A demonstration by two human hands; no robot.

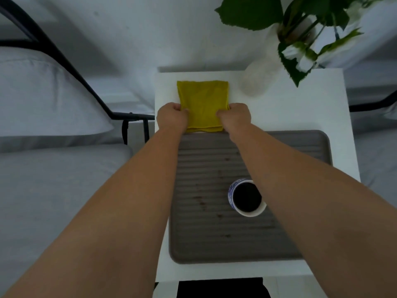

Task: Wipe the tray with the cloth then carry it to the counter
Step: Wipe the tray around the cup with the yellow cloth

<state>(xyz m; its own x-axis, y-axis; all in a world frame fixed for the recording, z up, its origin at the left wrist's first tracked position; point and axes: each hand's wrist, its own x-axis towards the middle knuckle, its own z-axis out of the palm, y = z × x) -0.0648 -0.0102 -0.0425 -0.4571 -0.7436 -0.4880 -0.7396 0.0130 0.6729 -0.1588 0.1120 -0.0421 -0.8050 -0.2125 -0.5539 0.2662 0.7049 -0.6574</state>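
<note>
A folded yellow cloth [203, 102] lies on the white table beyond the far edge of the tray. My left hand [171, 118] grips its left edge and my right hand [235, 118] grips its right edge, both with fingers closed on the fabric. The grey ribbed tray [206, 239] fills the near part of the table and carries several small brown stains. A blue-patterned cup [246, 197] of dark liquid stands on the tray, partly hidden by my right forearm.
The small white table [300, 112] holds a pale vase [257, 78] with a leafy green plant [300, 35] at its far right. A bed with a grey pillow [43, 97] and a black metal frame [90, 89] is to the left.
</note>
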